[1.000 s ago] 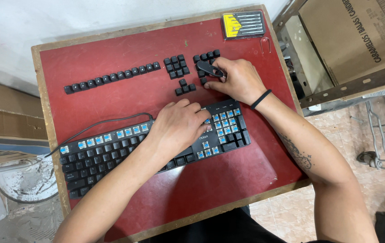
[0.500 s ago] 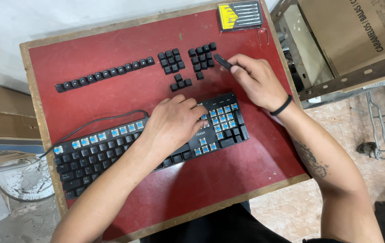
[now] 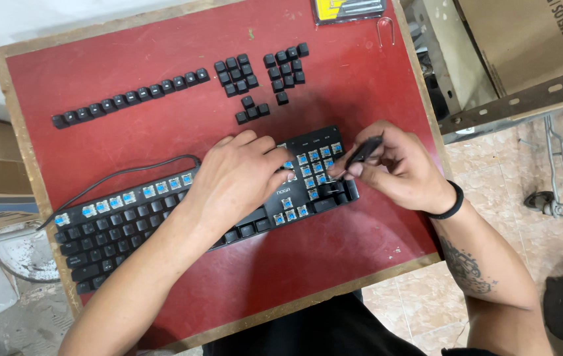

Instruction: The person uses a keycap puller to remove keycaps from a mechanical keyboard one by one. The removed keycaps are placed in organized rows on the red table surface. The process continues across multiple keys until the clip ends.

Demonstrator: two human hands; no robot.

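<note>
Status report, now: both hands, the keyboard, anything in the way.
Left hand flat on keyboard, steadying it. Right hand pinching black key puller over the number pad. Removed keycaps in rows on red table, away from the hands.

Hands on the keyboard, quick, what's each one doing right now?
Left hand: open, resting flat on the black keyboard, holding nothing.
Right hand: closed, pinching a small black tool over the number pad.

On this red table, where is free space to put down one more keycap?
Bare table: above the long keycap row, and the front strip below the keyboard. Crowded: the keycap clusters, and the numpad where the left hand and right hand work.
</note>
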